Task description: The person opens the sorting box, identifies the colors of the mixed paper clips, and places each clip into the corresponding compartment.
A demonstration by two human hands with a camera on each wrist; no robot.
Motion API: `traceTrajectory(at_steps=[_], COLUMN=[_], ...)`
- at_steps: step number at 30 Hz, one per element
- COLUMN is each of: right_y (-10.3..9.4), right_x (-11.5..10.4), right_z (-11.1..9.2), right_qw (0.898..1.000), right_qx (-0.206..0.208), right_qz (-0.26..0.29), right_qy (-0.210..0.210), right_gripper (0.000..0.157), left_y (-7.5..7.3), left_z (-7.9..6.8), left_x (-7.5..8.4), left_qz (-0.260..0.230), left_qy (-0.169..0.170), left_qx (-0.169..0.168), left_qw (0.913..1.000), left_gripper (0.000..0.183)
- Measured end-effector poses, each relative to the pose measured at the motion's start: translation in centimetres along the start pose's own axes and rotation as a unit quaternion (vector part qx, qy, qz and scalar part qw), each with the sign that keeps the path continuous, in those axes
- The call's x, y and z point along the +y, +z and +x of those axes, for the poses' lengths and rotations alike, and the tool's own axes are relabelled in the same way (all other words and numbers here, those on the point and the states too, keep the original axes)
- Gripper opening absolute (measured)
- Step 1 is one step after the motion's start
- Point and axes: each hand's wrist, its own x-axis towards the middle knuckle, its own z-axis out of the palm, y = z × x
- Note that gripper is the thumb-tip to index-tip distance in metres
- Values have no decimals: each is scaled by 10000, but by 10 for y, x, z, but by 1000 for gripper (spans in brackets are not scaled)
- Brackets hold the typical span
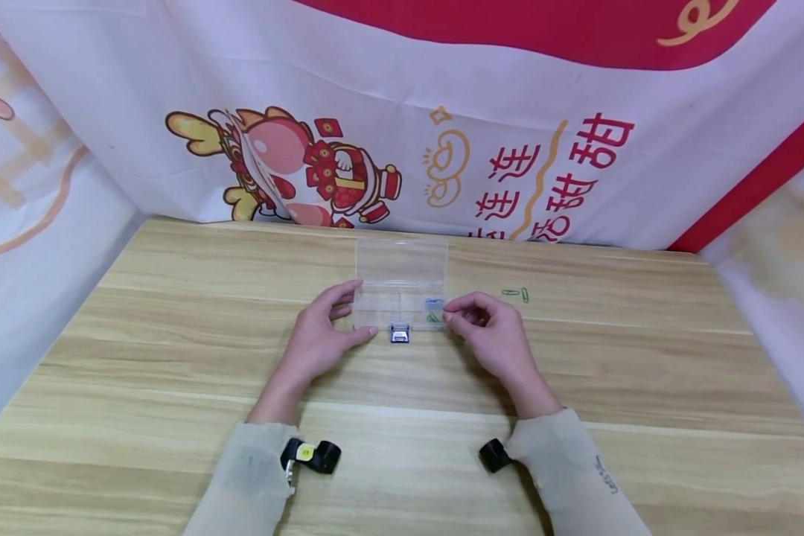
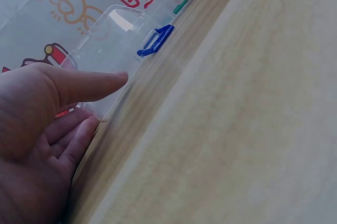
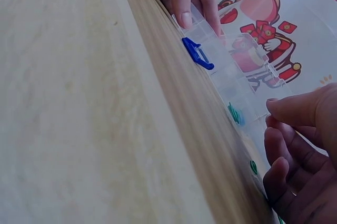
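Pale beige sleeves [image 1: 241,484] seen nearest, above light wood-grain table [image 1: 402,461]. Clear rectangular plastic compartment box [image 1: 390,302] set toward far edge, lid [image 1: 402,260] raised; left end grasped by left hand [image 1: 318,335]. Right hand [image 1: 492,335] held at right end, thumb and forefinger brought together; whether anything is pinched cannot be told. Green wire paper clips [image 1: 511,292] laid farther right.

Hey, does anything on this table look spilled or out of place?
Slightly: two green paper clips lie loose on the table, right of the clear compartment box, while other green clips sit inside it. Nothing looks damaged.
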Motion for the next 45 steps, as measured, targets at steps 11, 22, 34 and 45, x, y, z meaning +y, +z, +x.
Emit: traceTrajectory(at_steps=[11, 22, 34, 45], right_y=[-23, -57, -71, -69], right_x=[16, 35, 43, 46], right_z=[-2, -4, -5, -4], right_qw=[9996, 9965, 9931, 9927], right_qx=[291, 735, 950, 943], right_qz=[-10, 34, -13, -557], right_qy=[-9, 402, 683, 496], right_gripper=[14, 19, 21, 21], left_y=[1, 1, 0, 0], left_z=[0, 0, 0, 0], left_x=[0, 0, -2, -1], left_qz=[34, 17, 20, 58], left_qy=[1, 25, 80, 28], left_qx=[6, 21, 37, 38], left_qw=[10000, 10000, 10000, 10000], left_gripper=[81, 82, 81, 81])
